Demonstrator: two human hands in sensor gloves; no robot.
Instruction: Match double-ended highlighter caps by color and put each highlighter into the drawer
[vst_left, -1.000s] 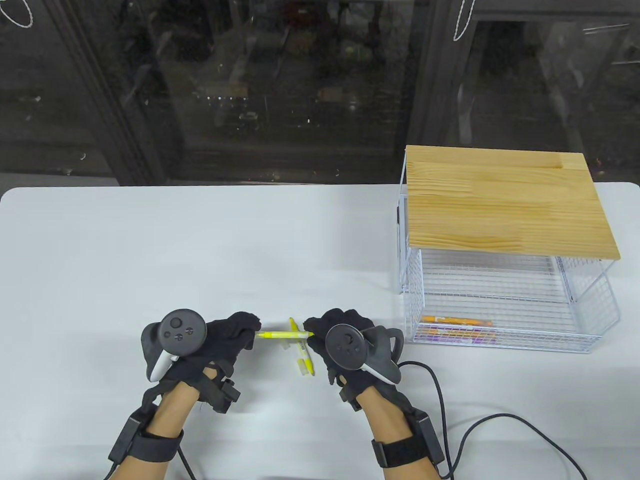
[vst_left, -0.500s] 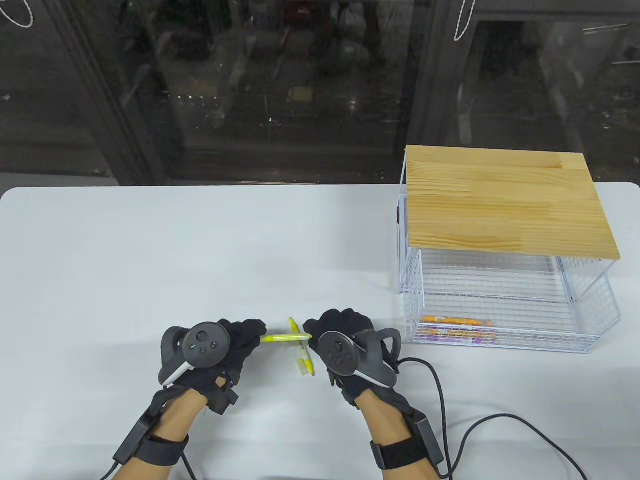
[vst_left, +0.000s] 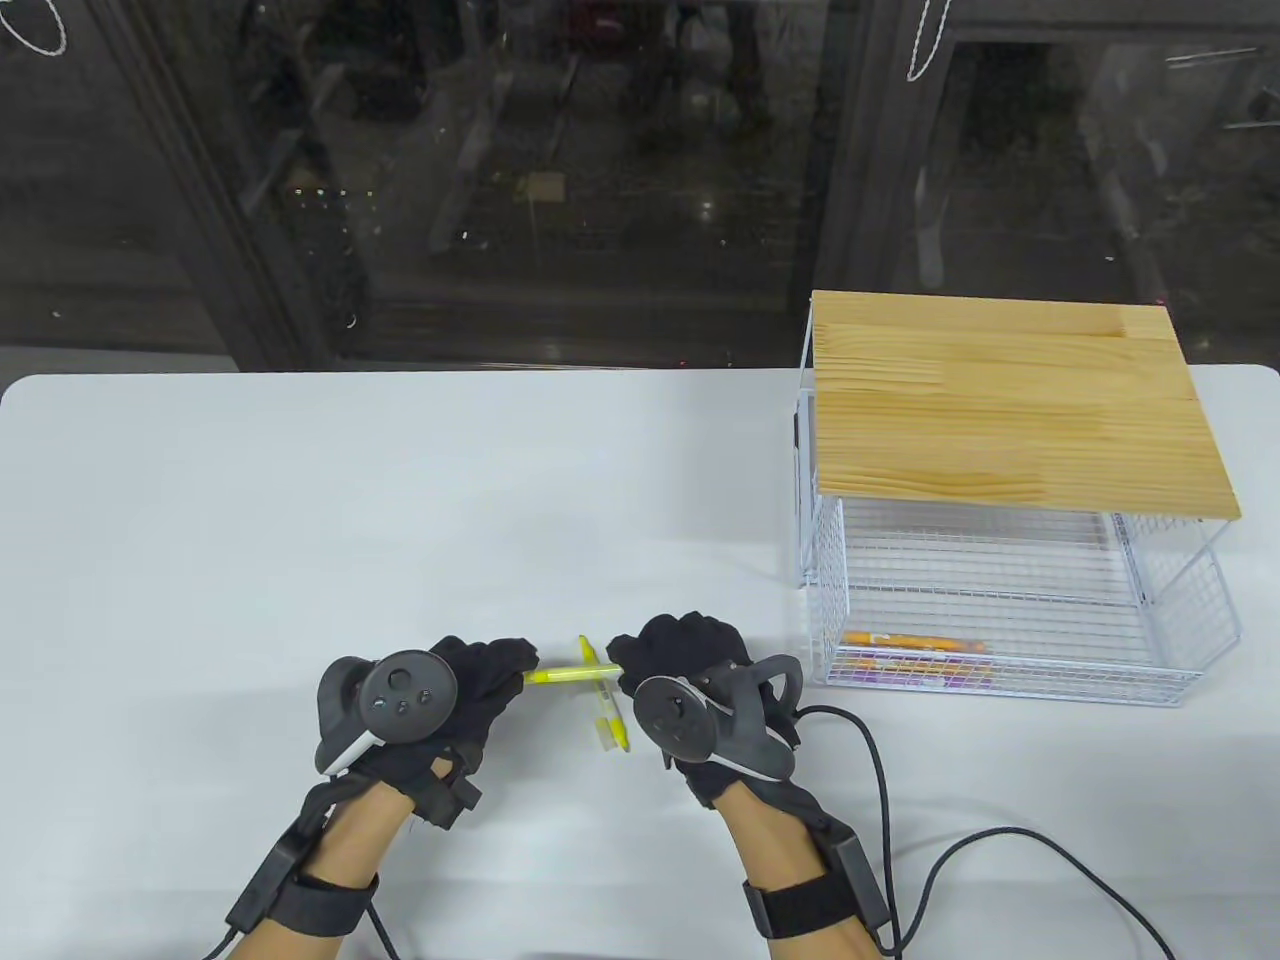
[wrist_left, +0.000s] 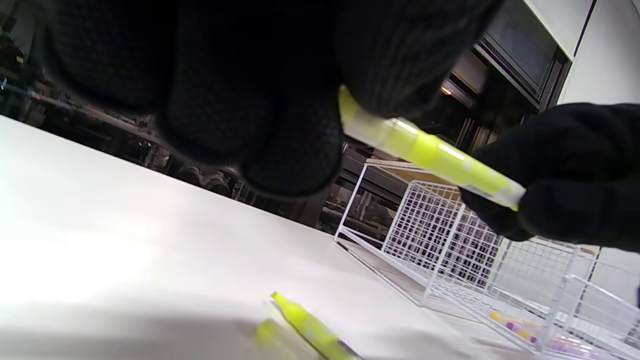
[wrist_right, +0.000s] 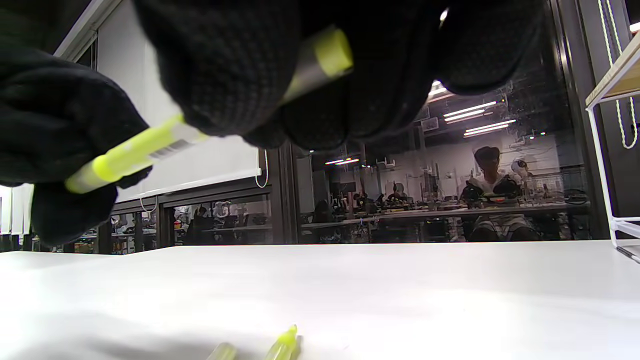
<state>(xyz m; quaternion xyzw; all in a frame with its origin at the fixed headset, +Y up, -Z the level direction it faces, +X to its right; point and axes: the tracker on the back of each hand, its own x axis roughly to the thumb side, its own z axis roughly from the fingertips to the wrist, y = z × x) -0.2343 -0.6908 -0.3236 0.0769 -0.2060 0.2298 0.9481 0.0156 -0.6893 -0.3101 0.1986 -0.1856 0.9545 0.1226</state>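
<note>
You had the yellow highlighter (vst_left: 565, 675) pinched at both ends, left hand (vst_left: 470, 690) and right hand (vst_left: 680, 655), held well left of the wire drawer (vst_left: 1010, 620). Looked like you were capping it; next it needs carrying right into the drawer.

A smooth white desk (vst_left: 400, 500) stands before dark-framed glass partitions (vst_left: 560, 180). Through the glass, in the right wrist view, bright ceiling strip lights (wrist_right: 480, 120) hang over long workbenches (wrist_right: 430, 212).
</note>
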